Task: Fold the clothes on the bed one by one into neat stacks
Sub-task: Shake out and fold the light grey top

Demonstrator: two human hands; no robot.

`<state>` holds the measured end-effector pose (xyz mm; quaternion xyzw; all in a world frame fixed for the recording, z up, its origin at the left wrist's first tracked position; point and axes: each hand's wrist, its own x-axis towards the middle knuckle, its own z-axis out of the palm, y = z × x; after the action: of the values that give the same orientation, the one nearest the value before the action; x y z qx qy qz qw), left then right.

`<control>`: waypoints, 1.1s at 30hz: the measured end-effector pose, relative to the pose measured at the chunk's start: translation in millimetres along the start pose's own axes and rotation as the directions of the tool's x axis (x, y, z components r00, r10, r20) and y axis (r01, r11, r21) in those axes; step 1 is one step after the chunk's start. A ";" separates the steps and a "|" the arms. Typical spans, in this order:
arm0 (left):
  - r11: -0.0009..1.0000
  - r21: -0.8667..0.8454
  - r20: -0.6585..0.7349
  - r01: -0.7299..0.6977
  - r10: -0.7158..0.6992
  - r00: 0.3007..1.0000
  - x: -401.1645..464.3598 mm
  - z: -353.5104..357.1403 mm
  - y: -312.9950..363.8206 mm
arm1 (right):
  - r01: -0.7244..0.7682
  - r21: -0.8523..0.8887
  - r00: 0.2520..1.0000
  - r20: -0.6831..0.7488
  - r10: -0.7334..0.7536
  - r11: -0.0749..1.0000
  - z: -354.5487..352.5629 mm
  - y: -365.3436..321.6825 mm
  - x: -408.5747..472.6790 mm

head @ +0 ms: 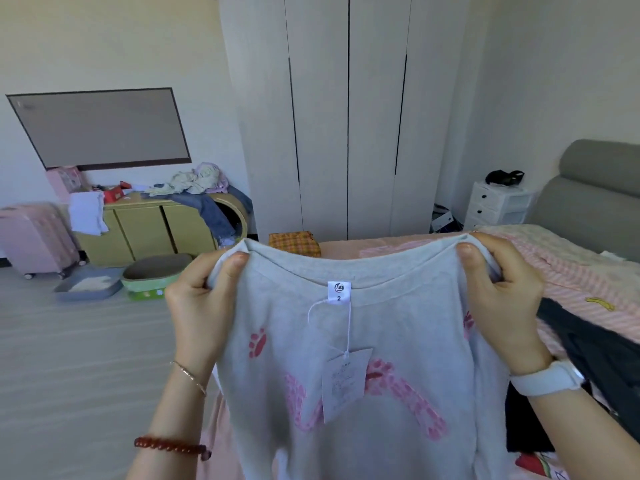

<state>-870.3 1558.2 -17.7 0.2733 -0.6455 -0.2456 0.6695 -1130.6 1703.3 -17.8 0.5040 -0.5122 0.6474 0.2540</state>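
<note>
Two hands held a light grey sweater (349,341) up in the air above the bed (581,282): the left hand (202,299) pinched one shoulder and the right hand (502,296) pinched the other, thumbs in front of the cloth. A paper tag (344,382) hung from the collar. Dark clothes (595,344) lay on the bed at the right.

The grey sweater (349,341) runs off the lower edge of the frame, hem and sleeves unseen, and hides the bed (588,285) behind it. Print on its hang tag (344,382) is too small to read. The dark garment (602,362) at lower right is cut off by the frame's edge.
</note>
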 end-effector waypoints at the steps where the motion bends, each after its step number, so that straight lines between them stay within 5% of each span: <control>1: 1.000 -0.007 0.004 0.010 -0.010 1.000 4.7 -0.3 -2.8 | 0.011 -0.013 1.000 -0.003 -0.011 1.000 4.5 2.9 1.8; 6: 0.982 0.110 0.103 0.156 -0.167 0.980 22.0 18.7 -57.4 | -0.015 -0.142 0.994 0.101 0.029 0.990 41.7 42.3 -1.1; 13: 0.809 0.554 0.242 0.197 -0.383 0.892 14.7 64.8 -203.1 | -0.055 -0.434 0.910 0.348 0.224 0.899 118.2 159.9 -54.2; 18: 0.656 0.750 0.326 0.088 -0.482 0.813 6.1 111.0 -336.0 | -0.121 -0.539 0.700 0.549 0.456 0.834 201.4 279.5 -106.1; 23: 0.563 0.823 0.313 0.074 -0.559 0.768 -20.7 159.1 -463.3 | -0.178 -0.652 0.472 0.601 0.645 0.737 270.1 388.3 -179.2; 28: 0.430 0.877 0.175 0.217 -0.705 0.687 -76.4 178.7 -536.3 | -0.126 -0.718 0.338 0.618 0.710 0.685 292.9 431.6 -254.2; 33: 0.417 0.796 0.079 0.438 -0.790 0.608 -177.1 151.6 -527.0 | -0.286 -0.674 0.264 0.628 0.732 0.681 250.9 399.4 -347.8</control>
<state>-1017.2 1286.9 -504.4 0.6675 -0.6667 -0.2670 0.1965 -1243.6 1399.5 -506.2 0.4866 -0.8304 0.2111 -0.1705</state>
